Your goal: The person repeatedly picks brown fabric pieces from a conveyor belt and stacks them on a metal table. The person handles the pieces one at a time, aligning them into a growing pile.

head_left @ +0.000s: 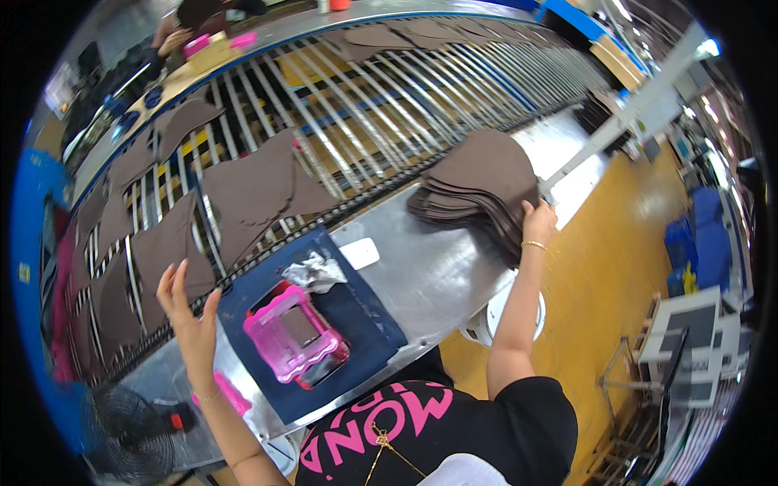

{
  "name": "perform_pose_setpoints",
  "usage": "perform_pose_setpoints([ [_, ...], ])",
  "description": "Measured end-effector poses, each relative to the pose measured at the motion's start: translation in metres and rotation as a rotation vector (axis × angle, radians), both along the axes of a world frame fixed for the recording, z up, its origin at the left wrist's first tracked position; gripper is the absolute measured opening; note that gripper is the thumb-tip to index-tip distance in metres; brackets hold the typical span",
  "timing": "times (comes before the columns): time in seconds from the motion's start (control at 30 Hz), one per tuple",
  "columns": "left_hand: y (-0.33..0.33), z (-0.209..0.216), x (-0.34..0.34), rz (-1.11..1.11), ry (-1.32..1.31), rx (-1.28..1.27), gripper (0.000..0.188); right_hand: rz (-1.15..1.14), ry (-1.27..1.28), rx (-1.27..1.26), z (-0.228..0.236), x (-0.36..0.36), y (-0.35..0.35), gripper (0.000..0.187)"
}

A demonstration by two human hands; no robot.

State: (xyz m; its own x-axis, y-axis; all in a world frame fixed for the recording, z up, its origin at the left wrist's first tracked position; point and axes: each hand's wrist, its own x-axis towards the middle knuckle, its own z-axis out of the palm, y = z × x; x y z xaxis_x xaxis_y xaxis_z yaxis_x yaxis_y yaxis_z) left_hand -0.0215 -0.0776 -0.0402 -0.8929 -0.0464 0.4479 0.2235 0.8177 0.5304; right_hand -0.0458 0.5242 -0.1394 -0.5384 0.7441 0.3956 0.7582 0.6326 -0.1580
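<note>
At the right of the metal table lies a stack of dark brown, flat cut pieces (486, 166), their layered edges fanned toward me. My right hand (538, 222) is closed on the right edge of this stack; how many layers it grips is hidden. My left hand (191, 320) is raised at the left with its fingers spread and nothing in it. It is nearest to the brown cut pieces (247, 186) lying on the roller conveyor (340, 113). Between my arms, a pink scalloped tray (279, 344) rests over a red-edged container on a dark blue mat (279, 397).
A crumpled white cloth (316, 272) and a small white card (360, 253) lie near the tray. A pink item (231, 394) and a black fan (130, 433) are at lower left. A white bucket (527, 312) stands below the table. Another person (174, 40) is across the conveyor.
</note>
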Motion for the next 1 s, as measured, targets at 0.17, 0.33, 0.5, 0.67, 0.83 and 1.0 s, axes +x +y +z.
perform_pose_setpoints([
  [0.17,-0.007,0.000,0.010,-0.001,0.002,-0.001,0.058,0.098,0.043,-0.003,0.023,0.003,-0.020,0.033],
  [0.33,-0.018,-0.005,0.020,-0.012,-0.009,0.008,0.058,0.284,0.028,-0.449,0.084,0.017,-0.049,0.034],
  [0.5,0.008,0.007,0.017,-0.103,-0.023,0.170,0.064,0.697,0.453,-0.625,0.139,0.025,-0.112,0.031],
  [0.67,0.028,0.019,0.017,-0.221,-0.095,0.623,0.068,1.063,0.735,-1.131,0.146,0.017,-0.229,0.027],
  [0.83,-0.024,0.045,0.044,-0.257,-0.358,0.955,0.025,1.415,0.700,-1.173,0.103,0.009,-0.303,0.029],
  [1.0,-0.065,0.065,0.112,0.126,0.063,0.653,0.012,1.740,0.375,-0.956,0.081,0.013,-0.352,0.023],
])
